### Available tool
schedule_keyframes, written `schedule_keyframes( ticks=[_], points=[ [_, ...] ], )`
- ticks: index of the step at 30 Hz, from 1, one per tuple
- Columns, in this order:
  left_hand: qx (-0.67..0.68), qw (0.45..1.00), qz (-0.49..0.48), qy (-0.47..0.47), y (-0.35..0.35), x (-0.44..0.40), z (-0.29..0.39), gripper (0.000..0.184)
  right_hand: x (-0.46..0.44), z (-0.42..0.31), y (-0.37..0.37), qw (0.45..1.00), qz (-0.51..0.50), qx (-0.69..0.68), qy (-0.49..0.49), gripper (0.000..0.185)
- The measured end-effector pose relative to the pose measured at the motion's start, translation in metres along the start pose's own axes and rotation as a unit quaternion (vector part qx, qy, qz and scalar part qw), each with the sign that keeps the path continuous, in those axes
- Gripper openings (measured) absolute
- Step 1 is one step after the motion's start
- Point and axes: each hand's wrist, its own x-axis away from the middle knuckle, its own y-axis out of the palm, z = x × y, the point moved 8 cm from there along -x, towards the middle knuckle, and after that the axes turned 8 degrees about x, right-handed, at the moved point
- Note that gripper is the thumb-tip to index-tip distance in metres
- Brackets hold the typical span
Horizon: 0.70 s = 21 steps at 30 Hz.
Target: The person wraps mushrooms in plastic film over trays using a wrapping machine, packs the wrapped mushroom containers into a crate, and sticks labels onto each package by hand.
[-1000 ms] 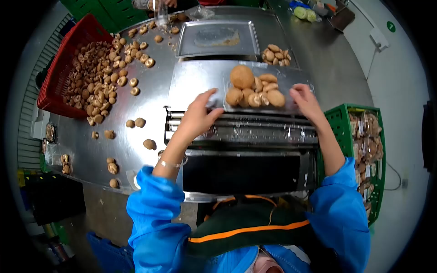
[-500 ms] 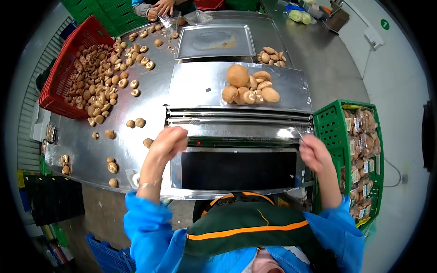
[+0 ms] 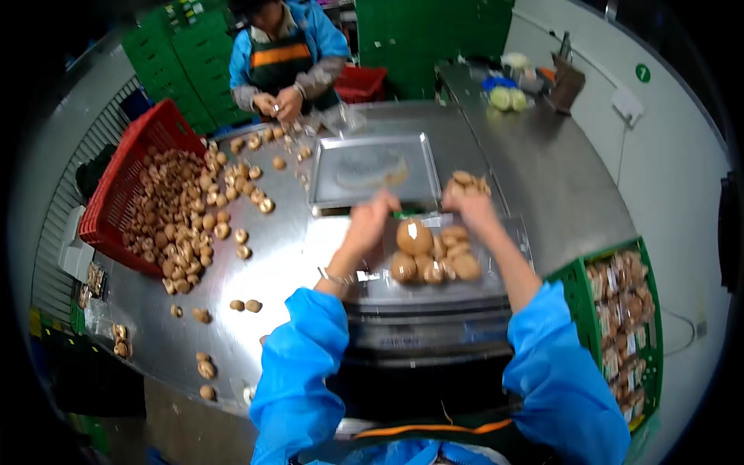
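Observation:
A group of brown mushrooms (image 3: pixel 434 252) lies on the metal top of the wrapping machine (image 3: pixel 434 337). Clear plastic film (image 3: pixel 387 262) stretches over them, with bright glare on the caps. At the far left side of the mushrooms, my left hand (image 3: pixel 372 221) is closed on the film's edge, slightly blurred. My right hand (image 3: pixel 470 205) is also closed on the film, at the far right, in front of a small pile of mushrooms (image 3: pixel 469 182). The fingertips of both hands are partly hidden.
Beyond my hands sits a metal tray (image 3: pixel 372 147). A red crate (image 3: pixel 101 209) spills mushrooms (image 3: pixel 186 225) across the steel table (image 3: pixel 294 263) on the left. A green crate (image 3: pixel 581 298) with packed mushrooms stands on the right. Across the table, a co-worker (image 3: pixel 287 58) handles something small.
Both hands have moved forward from the near side of the machine to beyond the mushrooms, drawing the film over them. The camera has tilted up, bringing more of the co-worker into view.

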Motion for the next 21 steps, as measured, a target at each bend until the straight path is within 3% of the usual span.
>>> schedule_keyframes(
  ticks=[1,2,3,5,8,10,12,16,18,19,21],
  points=[
    [-0.085,0.994,-0.027,0.062,0.013,0.003,-0.018,0.038,0.009,-0.008,0.032,0.993,-0.09,-0.026,-0.072,0.01],
    [-0.058,0.996,-0.044,0.053,0.021,0.01,-0.017,0.038,0.011,0.0,0.033,0.976,-0.172,-0.117,0.056,0.014],
    [-0.027,0.997,-0.065,0.034,0.026,0.018,-0.012,0.038,0.024,0.002,0.033,0.925,-0.257,-0.209,0.187,0.019],
    [0.05,0.978,-0.165,-0.114,0.033,0.035,0.001,0.039,0.051,-0.002,0.037,0.843,-0.342,-0.338,0.241,0.028],
    [0.155,0.915,-0.266,-0.259,0.039,0.056,-0.003,0.049,0.082,0.004,0.029,0.75,-0.329,-0.498,0.285,0.043],
    [0.204,0.872,-0.317,-0.313,0.039,0.078,0.007,0.072,0.092,-0.01,0.012,0.701,-0.347,-0.533,0.323,0.049],
    [0.2,0.885,-0.281,-0.311,0.036,0.088,0.022,0.068,0.105,-0.017,0.012,0.652,-0.377,-0.564,0.338,0.058],
    [0.225,0.886,-0.286,-0.287,0.038,0.127,0.057,0.065,0.125,-0.05,-0.042,0.632,-0.365,-0.557,0.396,0.056],
    [0.225,0.878,-0.305,-0.294,0.041,0.161,0.079,0.066,0.146,-0.072,-0.068,0.628,-0.383,-0.579,0.352,0.056],
    [0.21,0.893,-0.307,-0.253,0.044,0.179,0.098,0.066,0.162,-0.086,-0.079,0.622,-0.394,-0.59,0.332,0.056],
    [0.256,0.838,-0.341,-0.341,0.049,0.227,0.113,0.065,0.189,-0.115,-0.104,0.627,-0.399,-0.587,0.321,0.055]
  ],
)
